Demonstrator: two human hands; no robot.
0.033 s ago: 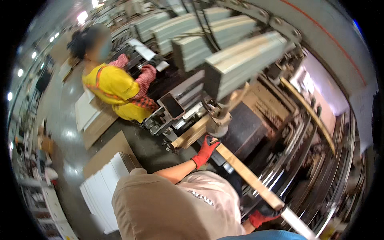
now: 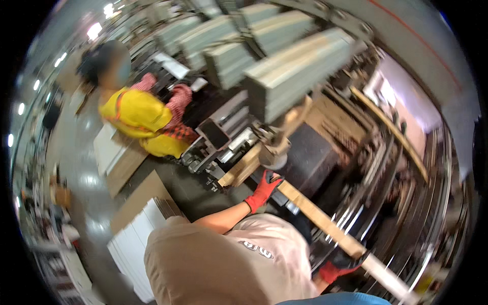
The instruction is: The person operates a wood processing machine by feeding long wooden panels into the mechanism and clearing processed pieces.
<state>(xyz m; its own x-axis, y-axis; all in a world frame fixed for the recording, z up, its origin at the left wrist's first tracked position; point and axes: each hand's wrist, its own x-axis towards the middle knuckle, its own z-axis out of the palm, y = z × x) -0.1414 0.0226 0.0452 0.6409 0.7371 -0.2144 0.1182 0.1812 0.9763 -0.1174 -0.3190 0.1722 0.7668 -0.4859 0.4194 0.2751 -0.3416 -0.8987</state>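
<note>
My left hand, in a red glove with dark fingertips, is closed on the upper end of a long, narrow wooden strip. Lower right, my right hand, gloved the same way, grips the strip nearer its other end; its fingers are partly hidden and blurred. The strip slants down to the right along the machine's front edge, and its part past my right hand looks whiter. Just above my left hand is a round metal machine part. Beside that part lies a short wooden piece.
Long grey-green blocks stand in a row on the machine. Metal rails run at the right, under a curved yellowish bar. A co-worker in yellow works at the far left. Stacked white boards stand at my left.
The whole view has shifted slightly, with the machine and co-worker a little farther left. Both hands keep their hold on the strip, which has hardly moved.
</note>
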